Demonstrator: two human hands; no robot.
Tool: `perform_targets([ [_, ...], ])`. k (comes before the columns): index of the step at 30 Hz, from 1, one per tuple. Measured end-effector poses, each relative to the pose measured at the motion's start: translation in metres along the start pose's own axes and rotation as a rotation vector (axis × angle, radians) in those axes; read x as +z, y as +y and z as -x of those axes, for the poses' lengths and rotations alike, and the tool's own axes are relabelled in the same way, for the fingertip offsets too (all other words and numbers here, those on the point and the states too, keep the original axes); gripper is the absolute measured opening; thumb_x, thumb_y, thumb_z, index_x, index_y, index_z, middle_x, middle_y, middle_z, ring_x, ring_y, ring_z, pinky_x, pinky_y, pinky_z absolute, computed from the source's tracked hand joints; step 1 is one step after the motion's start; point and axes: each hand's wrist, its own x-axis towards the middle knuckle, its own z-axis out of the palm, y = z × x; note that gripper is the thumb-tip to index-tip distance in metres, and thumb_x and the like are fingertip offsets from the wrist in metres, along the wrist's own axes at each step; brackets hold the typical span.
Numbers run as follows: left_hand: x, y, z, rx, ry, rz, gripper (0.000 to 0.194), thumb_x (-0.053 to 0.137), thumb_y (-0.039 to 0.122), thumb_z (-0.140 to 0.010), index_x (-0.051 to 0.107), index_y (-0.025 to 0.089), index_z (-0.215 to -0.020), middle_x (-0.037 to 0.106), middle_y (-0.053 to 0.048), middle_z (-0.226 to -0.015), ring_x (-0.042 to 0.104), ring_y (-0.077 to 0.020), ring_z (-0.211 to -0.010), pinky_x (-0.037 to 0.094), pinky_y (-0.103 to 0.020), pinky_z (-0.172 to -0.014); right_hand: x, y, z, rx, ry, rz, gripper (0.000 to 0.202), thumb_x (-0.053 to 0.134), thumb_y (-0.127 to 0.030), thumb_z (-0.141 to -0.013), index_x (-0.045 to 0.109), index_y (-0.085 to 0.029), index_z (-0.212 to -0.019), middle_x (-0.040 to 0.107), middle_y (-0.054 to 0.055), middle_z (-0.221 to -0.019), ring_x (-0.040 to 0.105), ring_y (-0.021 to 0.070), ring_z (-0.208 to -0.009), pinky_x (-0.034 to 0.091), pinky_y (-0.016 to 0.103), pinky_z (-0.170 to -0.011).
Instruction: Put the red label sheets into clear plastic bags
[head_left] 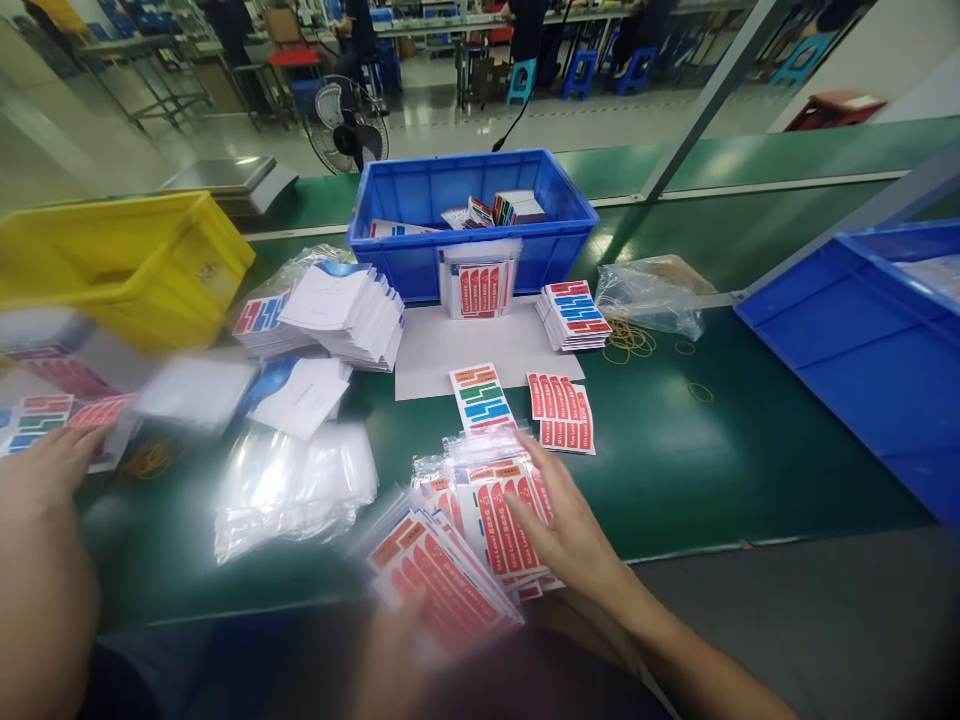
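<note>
My right hand [564, 528] lies flat, fingers spread, on a fanned pile of bagged red sticker sheets [480, 525] at the near edge of the green table [675, 470]. My left hand [46, 470] reaches out at the far left, fingers apart, touching the sticker sheets [41, 420] there; it is blurred and holds nothing. Between the hands lies a blurred heap of clear plastic bags [292, 490]. Two loose sticker sheets, one multicoloured [480, 398] and one red [561, 412], lie just beyond my right hand.
A blue crate [465, 225] holding sticker packs stands at the back, a yellow crate [124, 265] at the left, a blue tray [862, 340] at the right. Stacks of white cards [349, 312], a sticker stack [574, 315], rubber bands [628, 340] and a crumpled bag [652, 295] lie around.
</note>
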Motion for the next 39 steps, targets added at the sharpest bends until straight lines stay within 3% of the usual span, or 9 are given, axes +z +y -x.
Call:
perform_targets([
  [4,0.014,-0.001,0.009,-0.04,-0.048,-0.037,0.051,0.071,0.016,-0.068,0.062,0.026,-0.117,0.073,-0.006,-0.103,0.056,-0.0369,-0.116,0.051,-0.051,-0.093,0.016,-0.013,0.01,0.072,-0.367,-0.178,0.044,0.045,-0.036,-0.096,0.043,-0.019,-0.137,0.068,0.008,-0.099,0.063,0.0211,-0.091,0.049,0.034,-0.081],
  [8,0.015,0.003,0.011,-0.031,-0.024,-0.036,0.051,0.074,0.018,-0.067,0.063,0.025,-0.116,0.073,-0.006,-0.102,0.058,-0.0363,-0.114,0.051,-0.049,-0.094,0.009,-0.014,0.009,0.179,-0.309,-0.309,0.042,0.042,-0.036,-0.098,0.045,-0.016,-0.135,0.05,-0.006,-0.059,0.047,0.0107,-0.052,0.04,0.022,-0.054],
  [15,0.015,0.003,0.01,-0.035,-0.007,-0.022,0.051,0.077,0.019,-0.066,0.063,0.021,-0.114,0.073,-0.009,-0.096,0.063,-0.0348,-0.106,0.05,-0.047,-0.096,-0.007,-0.001,0.001,0.047,0.014,-0.054,0.05,0.048,-0.035,-0.094,0.035,-0.022,-0.14,0.047,0.013,-0.137,0.045,0.0253,-0.123,0.036,0.041,-0.101],
  [19,0.019,0.001,0.011,-0.04,-0.021,-0.04,0.053,0.079,0.018,-0.062,0.064,0.019,-0.113,0.073,-0.011,-0.098,0.062,-0.0368,-0.107,0.05,-0.049,-0.095,0.013,-0.013,0.01,0.092,-0.306,-0.188,0.042,0.047,-0.036,-0.095,0.046,-0.02,-0.134,0.067,0.006,-0.094,0.061,0.0191,-0.087,0.047,0.033,-0.082],
  [22,0.018,0.004,0.012,-0.046,-0.026,-0.057,0.049,0.078,0.018,-0.063,0.066,0.02,-0.11,0.073,-0.01,-0.099,0.06,-0.0385,-0.109,0.051,-0.05,-0.092,0.015,-0.019,0.011,0.153,-0.348,-0.297,0.038,0.044,-0.036,-0.097,0.051,-0.018,-0.129,0.051,-0.005,-0.06,0.048,0.0115,-0.056,0.042,0.024,-0.059],
  [27,0.014,0.009,0.012,-0.02,-0.005,-0.056,0.043,0.07,0.02,-0.07,0.065,0.03,-0.111,0.075,-0.001,-0.098,0.057,-0.0349,-0.116,0.053,-0.046,-0.09,-0.01,-0.008,0.001,0.174,-0.146,-0.287,0.04,0.045,-0.038,-0.096,0.047,-0.018,-0.131,0.051,-0.004,-0.062,0.05,0.0131,-0.057,0.042,0.024,-0.056],
  [32,0.016,0.004,0.011,-0.026,-0.03,-0.077,0.043,0.068,0.02,-0.071,0.063,0.034,-0.112,0.074,0.002,-0.099,0.055,-0.0328,-0.119,0.054,-0.045,-0.085,-0.003,-0.004,0.003,0.01,-0.029,-0.033,0.046,0.05,-0.034,-0.093,0.042,-0.023,-0.136,0.051,0.012,-0.134,0.047,0.026,-0.122,0.039,0.041,-0.1],
  [36,0.016,0.003,0.011,-0.03,-0.041,-0.105,0.044,0.073,0.02,-0.067,0.066,0.027,-0.109,0.074,-0.003,-0.099,0.059,-0.0337,-0.113,0.056,-0.043,-0.085,0.016,-0.017,0.012,0.089,-0.335,-0.167,0.041,0.046,-0.032,-0.095,0.043,-0.022,-0.135,0.066,0.002,-0.082,0.061,0.0165,-0.073,0.049,0.028,-0.066],
  [39,0.009,0.013,0.011,0.015,0.002,-0.102,0.041,0.071,0.019,-0.068,0.067,0.027,-0.108,0.075,-0.002,-0.093,0.061,-0.0322,-0.111,0.056,-0.042,-0.085,0.014,-0.019,0.009,0.145,-0.3,-0.256,0.039,0.043,-0.032,-0.096,0.045,-0.019,-0.133,0.052,-0.006,-0.061,0.049,0.0112,-0.052,0.041,0.023,-0.052],
])
